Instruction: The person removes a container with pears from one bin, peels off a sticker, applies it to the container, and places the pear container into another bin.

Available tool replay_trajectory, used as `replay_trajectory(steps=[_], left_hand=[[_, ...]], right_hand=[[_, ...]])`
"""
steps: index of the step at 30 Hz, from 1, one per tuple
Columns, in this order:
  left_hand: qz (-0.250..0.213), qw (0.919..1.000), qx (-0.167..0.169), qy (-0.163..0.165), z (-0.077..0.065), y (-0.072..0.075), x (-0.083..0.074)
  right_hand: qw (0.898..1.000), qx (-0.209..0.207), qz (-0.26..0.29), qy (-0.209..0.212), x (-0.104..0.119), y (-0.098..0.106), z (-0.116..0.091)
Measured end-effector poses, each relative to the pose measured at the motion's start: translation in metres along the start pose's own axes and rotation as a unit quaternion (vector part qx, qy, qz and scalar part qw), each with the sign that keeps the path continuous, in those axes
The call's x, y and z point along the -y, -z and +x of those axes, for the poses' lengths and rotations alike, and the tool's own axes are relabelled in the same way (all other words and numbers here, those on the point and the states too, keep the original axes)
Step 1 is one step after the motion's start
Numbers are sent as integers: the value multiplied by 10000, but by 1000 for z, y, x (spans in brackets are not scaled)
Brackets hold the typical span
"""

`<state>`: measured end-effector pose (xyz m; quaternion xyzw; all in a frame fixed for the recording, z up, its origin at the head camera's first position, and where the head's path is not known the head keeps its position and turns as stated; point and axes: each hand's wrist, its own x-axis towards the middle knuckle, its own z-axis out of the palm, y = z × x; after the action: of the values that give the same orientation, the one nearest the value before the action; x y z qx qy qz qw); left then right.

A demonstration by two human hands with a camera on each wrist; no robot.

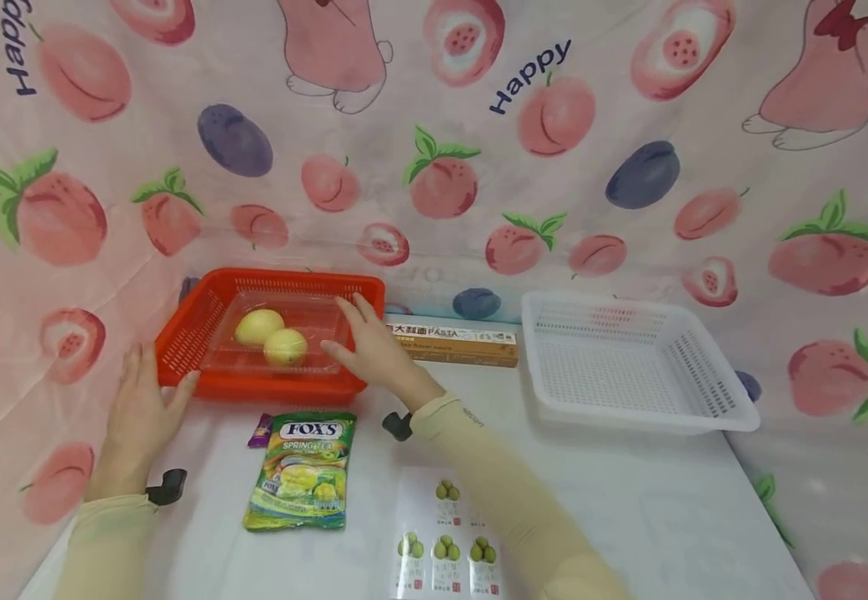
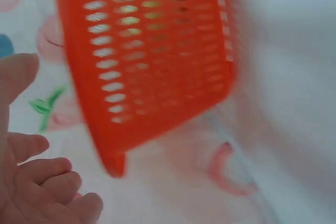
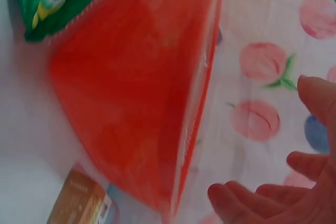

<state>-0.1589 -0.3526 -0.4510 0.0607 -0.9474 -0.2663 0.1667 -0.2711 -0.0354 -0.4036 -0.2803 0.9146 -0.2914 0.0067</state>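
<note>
A red plastic basket (image 1: 268,388) stands at the back left. Inside it sits a clear plastic box (image 1: 227,354) with two pale yellow round fruits (image 1: 285,347). My left hand (image 1: 141,412) is by the basket's left front corner, thumb and fingers spread. In the left wrist view its fingers (image 2: 55,174) look relaxed, beside the slotted basket wall (image 2: 152,72). My right hand (image 1: 373,342) hovers over the basket's right side with fingers extended. The right wrist view shows that hand (image 3: 283,198) holding nothing, apart from the blurred basket (image 3: 131,87).
A green candy bag (image 1: 302,471) lies in front of the basket, with a small purple packet (image 1: 259,432) partly under it. Behind my right hand is a pasta box (image 1: 471,347). A white basket (image 1: 644,421) stands right; a sticker sheet (image 1: 426,521) lies in front.
</note>
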Motion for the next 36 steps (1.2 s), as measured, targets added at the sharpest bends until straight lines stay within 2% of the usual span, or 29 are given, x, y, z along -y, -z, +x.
replay_trajectory(steps=[3, 6, 10, 14, 17, 20, 26, 28, 30, 33, 34, 35, 36], left_hand=[[-100, 9999, -67, 28, -2, -5, 11], [-241, 9992, -115, 283, -2, -8, 18], [-469, 9963, -78, 713, 1, -12, 24], [-990, 9885, 121, 1133, 3, -14, 30], [-1574, 9784, 200, 1327, 4, -19, 35], [-2229, 9646, 194, 1397, 4, -24, 37], [-3065, 9415, 205, 1388, 5, -29, 36], [-3349, 9318, 165, 1391, 5, -30, 34], [-3657, 9198, 123, 1419, 6, -30, 34], [-4071, 9014, 69, 1472, 7, -31, 34], [-4112, 8992, 65, 1495, 7, -31, 35], [-4229, 8935, 63, 1509, 7, -32, 35], [-4256, 8920, 65, 1521, 7, -31, 35]], right_hand=[[9985, 325, -169, -396, 11, -16, 10], [9948, 500, -175, -873, 17, -30, 21], [9890, 425, 1, -1416, 21, -45, 36], [9816, 297, 273, -1865, 22, -57, 47], [9715, 231, 623, -2277, 22, -65, 52], [9550, 97, 1190, -2716, 21, -72, 55], [9064, -204, 2737, -3212, 13, -75, 58], [8901, -213, 3155, -3283, 12, -74, 59], [8788, -202, 3423, -3319, 10, -73, 58], [8704, -239, 3590, -3360, 10, -72, 57], [8697, -266, 3635, -3329, 11, -72, 56], [8684, -285, 3665, -3327, 12, -72, 55], [8675, -327, 3686, -3324, 13, -71, 54]])
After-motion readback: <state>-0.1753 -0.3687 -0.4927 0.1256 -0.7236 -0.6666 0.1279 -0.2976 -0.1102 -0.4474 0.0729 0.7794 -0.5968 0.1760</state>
